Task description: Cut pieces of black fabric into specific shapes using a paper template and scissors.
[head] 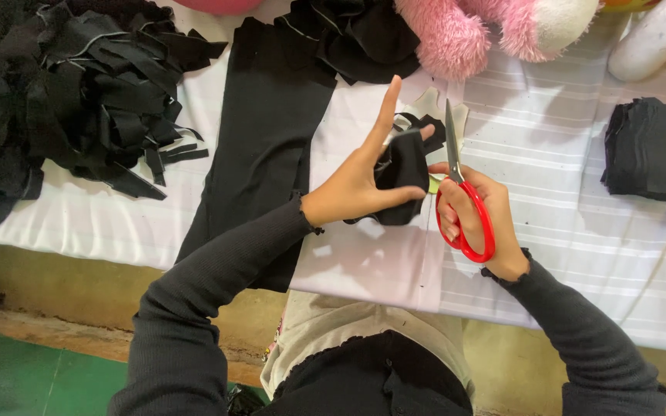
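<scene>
Black cloth piece pinched in left hand

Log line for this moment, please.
left hand: holds black fabric piece | right hand: red scissors, blades at the fabric | cut stack right

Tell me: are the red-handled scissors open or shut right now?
Shut, as far as shows: the red-handled scissors in the right hand show one narrow blade line pointing up beside the small black fabric piece in the left hand.

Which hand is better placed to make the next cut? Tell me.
Likely the right hand: it already grips the red-handled scissors, blades beside the black fabric piece that the left hand holds up.
</scene>
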